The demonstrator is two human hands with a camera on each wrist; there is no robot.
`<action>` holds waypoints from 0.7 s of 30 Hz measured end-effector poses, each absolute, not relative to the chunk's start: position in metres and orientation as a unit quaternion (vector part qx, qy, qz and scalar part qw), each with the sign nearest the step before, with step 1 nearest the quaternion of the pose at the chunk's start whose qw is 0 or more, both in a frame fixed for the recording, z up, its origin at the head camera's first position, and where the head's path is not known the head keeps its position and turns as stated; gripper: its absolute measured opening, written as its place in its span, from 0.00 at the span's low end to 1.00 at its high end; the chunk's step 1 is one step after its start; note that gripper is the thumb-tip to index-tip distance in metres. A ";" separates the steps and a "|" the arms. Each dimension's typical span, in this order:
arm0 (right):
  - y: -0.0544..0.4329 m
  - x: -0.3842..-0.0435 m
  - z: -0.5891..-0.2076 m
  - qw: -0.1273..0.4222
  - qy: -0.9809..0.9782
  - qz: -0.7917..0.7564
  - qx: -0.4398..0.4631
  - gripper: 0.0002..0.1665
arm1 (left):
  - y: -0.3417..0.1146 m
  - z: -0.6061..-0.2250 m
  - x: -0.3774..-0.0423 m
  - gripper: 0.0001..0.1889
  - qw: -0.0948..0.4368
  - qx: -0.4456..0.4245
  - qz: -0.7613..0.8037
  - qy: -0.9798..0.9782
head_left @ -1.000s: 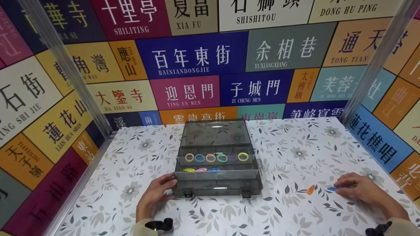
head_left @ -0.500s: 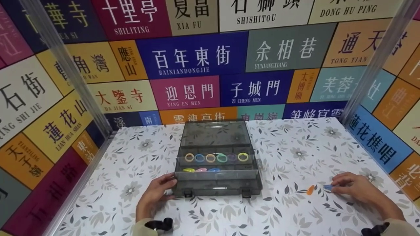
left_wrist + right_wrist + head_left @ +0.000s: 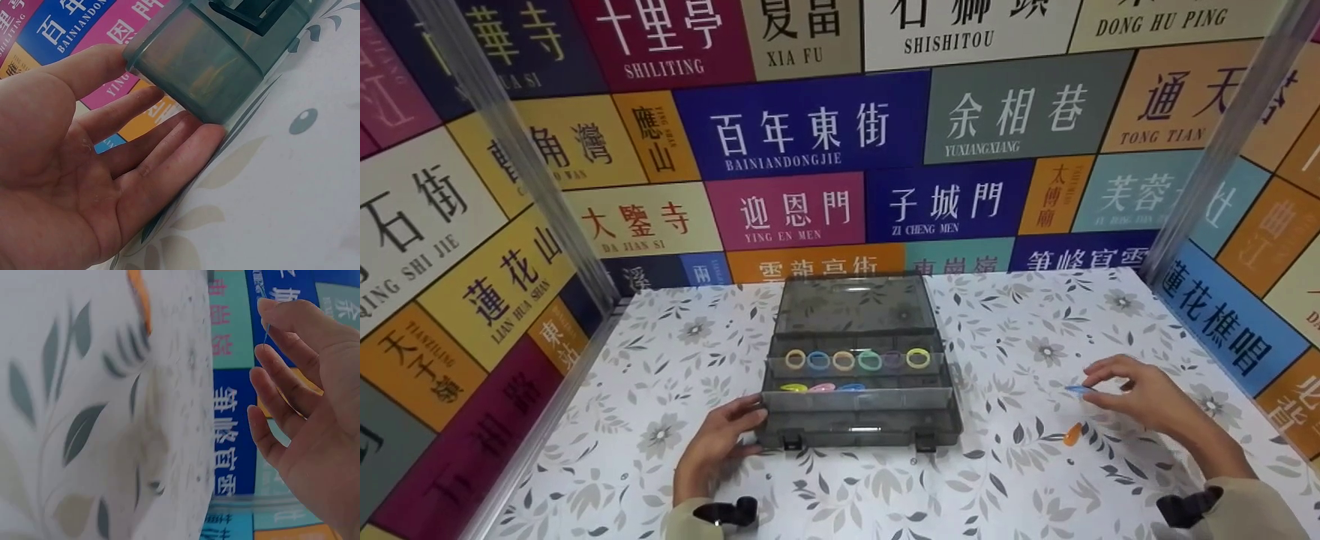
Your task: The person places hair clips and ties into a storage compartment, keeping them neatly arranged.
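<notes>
A smoky see-through storage box [image 3: 859, 431] stands with its lid raised. My left hand [image 3: 721, 436] touches its left side; in the left wrist view the fairly straight fingers [image 3: 174, 169] meet the corner of the box. Off to the right, my right hand [image 3: 1140, 394] pinches a slim blue hair clip [image 3: 1078, 389] between thumb and fingertips. In the right wrist view that clip [image 3: 266, 334] appears as a thin blue edge. An orange teardrop-shaped hair clip [image 3: 1072, 433] lies on the table below the right hand.
Several coloured rings [image 3: 918, 367] stand in a row in the box's back section. Yellow, pink and blue clips [image 3: 793, 388] show in the middle section. Two latches [image 3: 924, 441] hang at the front. A lettered wall [image 3: 802, 127] closes off the flower-patterned table [image 3: 660, 337].
My right hand has lifted away from its spot right of the orange clip, moving left and farther back with the blue hair clip. The left hand stays at the box.
</notes>
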State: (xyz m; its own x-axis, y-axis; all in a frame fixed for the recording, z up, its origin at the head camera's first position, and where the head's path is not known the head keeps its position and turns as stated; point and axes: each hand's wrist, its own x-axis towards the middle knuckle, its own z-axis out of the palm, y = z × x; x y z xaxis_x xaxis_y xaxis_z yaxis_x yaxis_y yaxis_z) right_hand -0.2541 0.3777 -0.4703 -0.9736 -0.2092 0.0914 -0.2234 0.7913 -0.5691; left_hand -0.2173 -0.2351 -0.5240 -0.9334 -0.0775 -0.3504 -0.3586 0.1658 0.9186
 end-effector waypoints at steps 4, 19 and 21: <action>0.360 -0.255 -0.460 0.037 -0.943 0.305 0.125 0.12 | -0.235 -0.525 -0.218 0.30 0.108 -0.145 0.632 0.754; 0.295 -0.271 -0.436 0.067 -0.920 0.334 0.191 0.07 | -0.237 -0.526 -0.216 0.31 0.102 -0.125 0.634 0.756; 0.286 -0.273 -0.432 0.066 -0.918 0.338 0.195 0.07 | -0.237 -0.526 -0.216 0.31 0.101 -0.118 0.634 0.758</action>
State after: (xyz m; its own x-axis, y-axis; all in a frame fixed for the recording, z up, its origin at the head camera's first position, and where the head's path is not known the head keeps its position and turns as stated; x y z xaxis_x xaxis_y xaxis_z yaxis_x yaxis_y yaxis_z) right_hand -0.2727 0.2862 -0.4321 -0.9154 -0.3130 0.2531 -0.4023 0.6953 -0.5955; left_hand -0.2161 -0.2372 -0.5262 -0.9520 -0.0507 -0.3019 -0.3061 0.1691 0.9368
